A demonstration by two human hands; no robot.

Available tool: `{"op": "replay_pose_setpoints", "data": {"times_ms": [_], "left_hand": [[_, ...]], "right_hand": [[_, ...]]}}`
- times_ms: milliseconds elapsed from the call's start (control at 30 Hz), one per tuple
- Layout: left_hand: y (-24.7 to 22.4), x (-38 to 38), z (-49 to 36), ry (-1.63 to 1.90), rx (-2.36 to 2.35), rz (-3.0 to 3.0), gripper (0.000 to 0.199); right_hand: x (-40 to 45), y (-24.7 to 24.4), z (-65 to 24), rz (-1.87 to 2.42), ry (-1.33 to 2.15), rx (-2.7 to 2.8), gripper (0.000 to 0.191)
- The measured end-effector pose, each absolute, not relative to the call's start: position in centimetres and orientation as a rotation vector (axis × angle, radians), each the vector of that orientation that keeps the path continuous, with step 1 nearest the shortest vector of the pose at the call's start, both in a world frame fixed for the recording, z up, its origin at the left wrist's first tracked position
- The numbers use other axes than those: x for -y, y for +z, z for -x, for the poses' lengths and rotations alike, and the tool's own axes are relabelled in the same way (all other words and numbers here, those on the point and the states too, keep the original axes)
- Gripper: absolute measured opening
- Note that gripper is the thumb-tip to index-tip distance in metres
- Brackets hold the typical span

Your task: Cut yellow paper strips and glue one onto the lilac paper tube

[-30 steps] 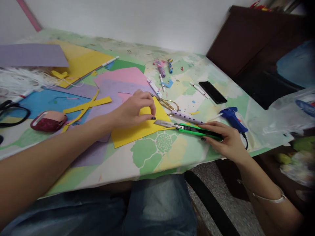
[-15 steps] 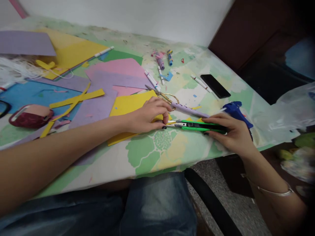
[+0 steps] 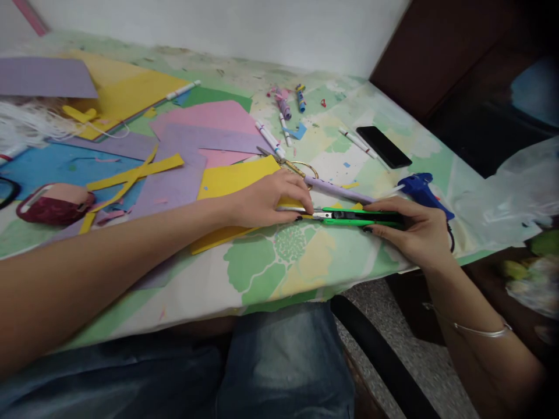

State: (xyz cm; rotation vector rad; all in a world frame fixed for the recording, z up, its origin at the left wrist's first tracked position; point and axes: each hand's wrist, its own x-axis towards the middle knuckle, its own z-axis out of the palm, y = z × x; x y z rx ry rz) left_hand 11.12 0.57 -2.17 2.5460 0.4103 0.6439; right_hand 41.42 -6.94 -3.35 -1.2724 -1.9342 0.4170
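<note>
Green cutter [image 3: 351,217] in right hand [image 3: 414,230], any lettering illegible.

Left hand [image 3: 275,201]: thumbnail [image 3: 299,218] is showing dark, glossy polish. Right hand [image 3: 417,230]: same polish is showing on its thumbnail [image 3: 368,230]. Both forearms are showing bare. Right one is wearing a thin silver bracelet [image 3: 483,333], rounded band. Near side: person is wearing blue jeans [image 3: 288,355]; right leg is showing a pale faded patch, left is looking darker, creased.
</note>
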Motion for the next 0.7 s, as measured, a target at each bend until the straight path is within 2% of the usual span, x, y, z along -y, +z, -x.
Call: {"op": "replay_pose_setpoints", "data": {"times_ms": [167,300,433,700], "left_hand": [[-2.64,-0.36,-11.13,0.707,-0.377,-2.504,0.011],[-2.62,-0.27,-11.45,0.698,-0.535,-2.492,0.016],[-2.38,-0.33,-11.58,0.631,-0.523,-2.421,0.001],[-2.36,-0.77,-11.23,0.609,-0.611,-2.218,0.004]], "right_hand": [[6.93,-3.30,-41.29,1.242,0.410,1.945,0.028],[6.94,-3.34,-41.28,1.232,0.400,1.960,0.029],[6.95,-3.36,-41.28,1.212,0.388,1.973,0.029],[7.03,-3.28,-41.40,1.199,0.428,1.948,0.030]]}}
